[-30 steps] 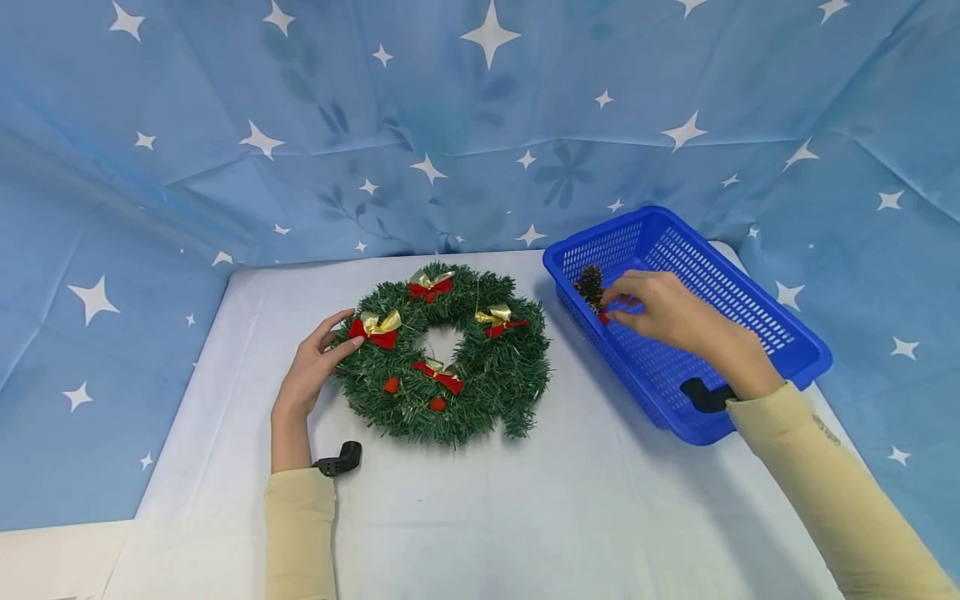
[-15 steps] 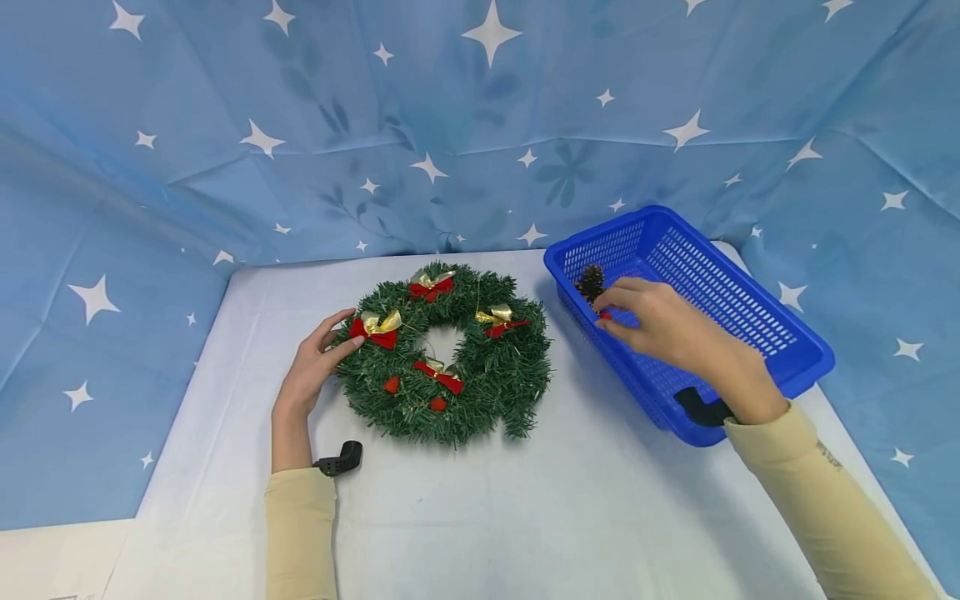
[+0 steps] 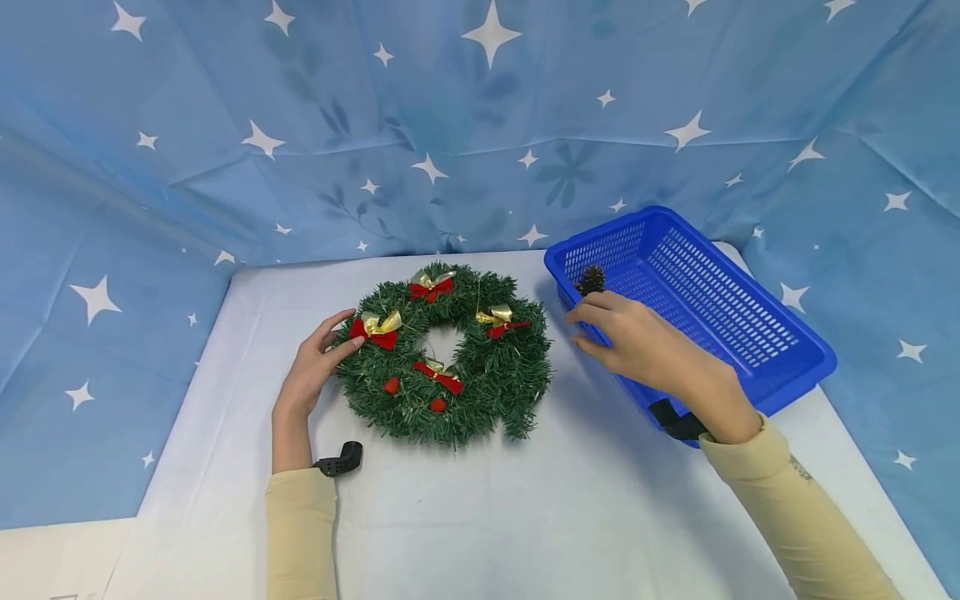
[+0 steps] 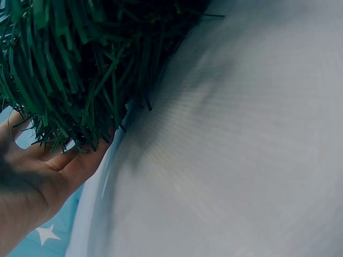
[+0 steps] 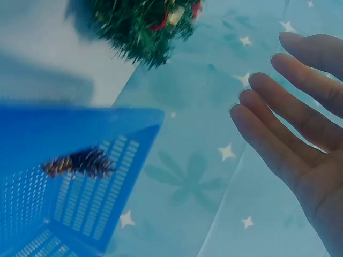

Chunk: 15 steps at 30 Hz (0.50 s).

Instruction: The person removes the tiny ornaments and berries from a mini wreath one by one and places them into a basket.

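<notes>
A green tinsel wreath lies on the white table, with red-and-gold bows and two small red pieces on it. My left hand holds its left edge, thumb against a bow; in the left wrist view its fingers run under the green strands. Over the near left rim of a blue basket hovers my right hand, fingers slightly bent with a gap at the thumb. I see nothing between its fingertips, though a tiny item could be hidden there. A pine cone sits inside the basket beyond the fingers.
A blue curtain with white stars hangs behind the table and along both sides. The white tablecloth spreads in front of the wreath. The basket's raised walls stand to the right of the wreath.
My right hand has moved left, from inside the basket to over its near left rim. The red bit seen by its fingertips is now out of sight. My left hand has stayed put.
</notes>
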{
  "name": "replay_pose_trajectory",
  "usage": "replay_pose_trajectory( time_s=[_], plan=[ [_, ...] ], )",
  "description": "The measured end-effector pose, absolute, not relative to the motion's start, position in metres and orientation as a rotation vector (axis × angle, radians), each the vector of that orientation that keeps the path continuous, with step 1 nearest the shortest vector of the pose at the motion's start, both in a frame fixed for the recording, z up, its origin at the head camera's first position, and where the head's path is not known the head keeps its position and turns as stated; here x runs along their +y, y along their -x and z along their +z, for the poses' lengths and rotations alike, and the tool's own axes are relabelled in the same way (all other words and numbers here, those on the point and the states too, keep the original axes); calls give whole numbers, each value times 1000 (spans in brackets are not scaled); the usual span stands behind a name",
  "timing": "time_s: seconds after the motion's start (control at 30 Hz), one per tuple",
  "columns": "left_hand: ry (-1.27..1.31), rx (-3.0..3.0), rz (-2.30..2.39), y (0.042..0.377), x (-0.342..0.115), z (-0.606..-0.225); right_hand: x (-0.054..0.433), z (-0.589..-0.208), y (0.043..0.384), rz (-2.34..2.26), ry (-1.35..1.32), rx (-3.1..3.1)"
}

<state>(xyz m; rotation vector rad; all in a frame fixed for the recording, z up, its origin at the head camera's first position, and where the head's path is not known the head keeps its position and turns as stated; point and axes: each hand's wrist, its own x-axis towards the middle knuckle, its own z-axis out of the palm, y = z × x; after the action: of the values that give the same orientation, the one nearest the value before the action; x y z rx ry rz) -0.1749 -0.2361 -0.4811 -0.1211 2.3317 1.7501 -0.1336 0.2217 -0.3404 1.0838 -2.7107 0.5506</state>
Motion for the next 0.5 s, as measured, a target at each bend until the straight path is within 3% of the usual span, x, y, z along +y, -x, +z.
replay_pose_trajectory(
  time_s=[0.5],
  plan=[
    [133,2316,1768,175,-236,-483,185,-358,120,637,-1244,-2565]
  ],
)
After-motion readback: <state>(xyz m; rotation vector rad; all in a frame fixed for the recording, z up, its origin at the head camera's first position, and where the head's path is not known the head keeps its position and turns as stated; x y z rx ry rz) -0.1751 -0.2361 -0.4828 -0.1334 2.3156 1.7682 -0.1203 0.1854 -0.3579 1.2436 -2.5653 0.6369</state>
